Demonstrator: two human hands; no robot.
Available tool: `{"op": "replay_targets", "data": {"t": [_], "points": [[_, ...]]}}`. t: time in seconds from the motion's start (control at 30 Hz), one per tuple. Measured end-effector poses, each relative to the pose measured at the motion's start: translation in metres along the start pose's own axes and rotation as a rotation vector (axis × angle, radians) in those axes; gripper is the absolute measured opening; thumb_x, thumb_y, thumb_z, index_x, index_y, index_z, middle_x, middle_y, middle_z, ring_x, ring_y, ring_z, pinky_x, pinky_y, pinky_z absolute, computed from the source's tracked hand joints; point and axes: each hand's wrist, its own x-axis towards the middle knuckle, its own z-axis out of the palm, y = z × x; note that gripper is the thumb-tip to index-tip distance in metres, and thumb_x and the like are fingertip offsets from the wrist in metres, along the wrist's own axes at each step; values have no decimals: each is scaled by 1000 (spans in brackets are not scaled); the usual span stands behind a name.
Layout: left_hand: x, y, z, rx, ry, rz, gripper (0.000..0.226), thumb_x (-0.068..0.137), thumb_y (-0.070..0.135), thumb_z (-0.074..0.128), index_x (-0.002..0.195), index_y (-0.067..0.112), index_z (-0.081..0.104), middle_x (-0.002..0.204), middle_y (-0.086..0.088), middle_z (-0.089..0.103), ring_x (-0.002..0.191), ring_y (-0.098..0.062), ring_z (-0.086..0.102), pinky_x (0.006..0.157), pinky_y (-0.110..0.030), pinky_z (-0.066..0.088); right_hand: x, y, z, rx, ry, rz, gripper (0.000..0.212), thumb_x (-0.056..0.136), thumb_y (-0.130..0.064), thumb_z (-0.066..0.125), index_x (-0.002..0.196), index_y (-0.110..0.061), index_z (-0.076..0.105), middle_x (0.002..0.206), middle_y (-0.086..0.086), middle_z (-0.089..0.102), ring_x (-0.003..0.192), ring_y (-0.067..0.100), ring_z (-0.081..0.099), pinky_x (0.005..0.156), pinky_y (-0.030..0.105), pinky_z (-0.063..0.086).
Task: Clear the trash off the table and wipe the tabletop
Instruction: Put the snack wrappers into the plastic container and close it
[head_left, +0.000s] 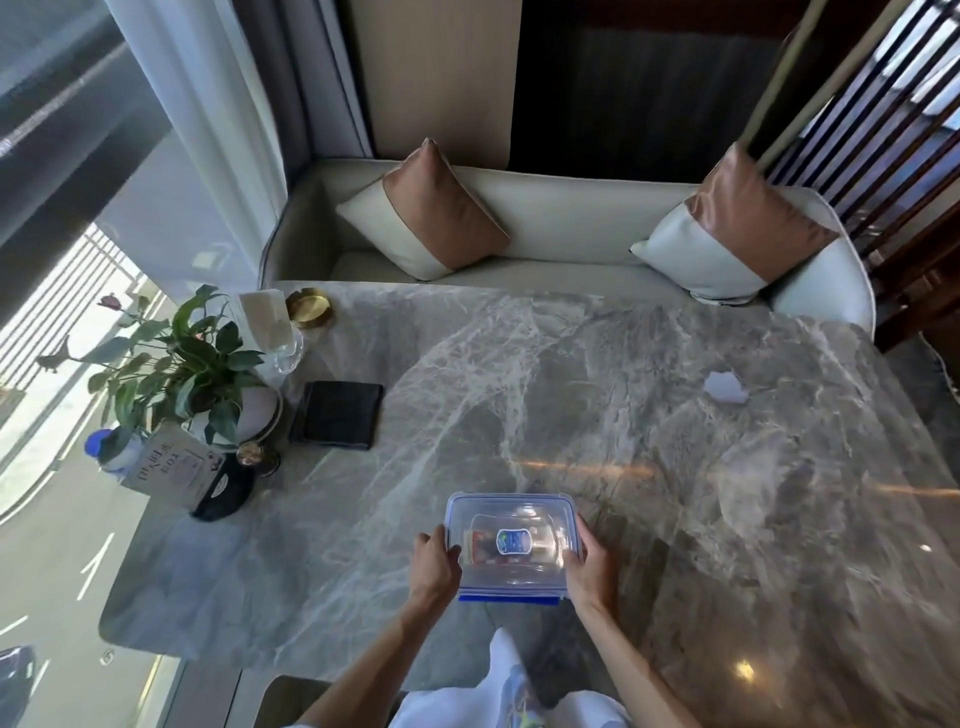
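Low in the middle of the frame sits the clear plastic container (511, 545) with a blue-trimmed lid, and something with a blue label shows through the top. Both hands have it. The left hand (434, 564) clasps the left side with its thumb curled over the lid's edge, and the right hand (589, 569) wraps the right side with its fingers running along the wall. I can't tell whether it rests on the grey marble table (675, 467) or hangs just above it.

Well apart from it, towards the right edge, a crumpled white paper (725, 388) lies alone on the stone. At the left edge there's a flat black square pad (337, 414). A leafy potted plant (182, 364) is just beside the pad, and a printed card (171, 465) leans below the plant. Further up are a clear glass (278, 332) and a gold dish (310, 307). Beyond the table's far edge, a pale sofa (545, 223) carries two tan-and-white cushions.
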Motion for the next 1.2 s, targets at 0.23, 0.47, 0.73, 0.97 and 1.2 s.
{"op": "replay_targets", "data": {"t": [0.23, 0.47, 0.73, 0.97, 1.2], "points": [[1, -3, 0, 5, 0, 21, 35, 92, 12, 53, 126, 3, 51, 112, -23, 52, 107, -36, 52, 91, -34, 41, -4, 1, -3, -3, 6, -4, 52, 86, 11, 50, 133, -10, 53, 130, 5, 61, 121, 23, 56, 103, 33, 41], [2, -6, 0, -16, 6, 34, 34, 92, 15, 54, 125, 6, 53, 108, -22, 54, 106, -35, 52, 87, -32, 42, -3, 1, -2, -1, -10, 2, 50, 87, 9, 49, 133, -9, 53, 128, 4, 61, 118, 22, 58, 97, 26, 43], [3, -5, -2, -47, -2, 7, 43, 92, 19, 57, 133, 11, 49, 117, -22, 53, 107, -36, 57, 92, -35, 44, -5, -3, 0, -32, 2, 35, 49, 89, 7, 49, 135, -9, 51, 132, 7, 59, 122, 24, 55, 101, 30, 42], [11, 10, -8, -14, -86, -77, 47, 87, 13, 50, 134, 13, 42, 125, -23, 47, 116, -39, 51, 98, -42, 43, -1, -8, 7, -134, 33, 52, 35, 85, 4, 54, 113, -17, 52, 107, 7, 65, 97, 28, 63, 78, 35, 52], [35, 52, -14, 451, -34, 126, 74, 83, 28, 58, 145, 21, 17, 149, -13, 22, 135, -32, 26, 107, -48, 31, 12, -34, 8, -85, -186, 230, 98, 80, -7, 73, 152, -14, 7, 158, 9, 18, 145, 29, 22, 114, 39, 26]]}}
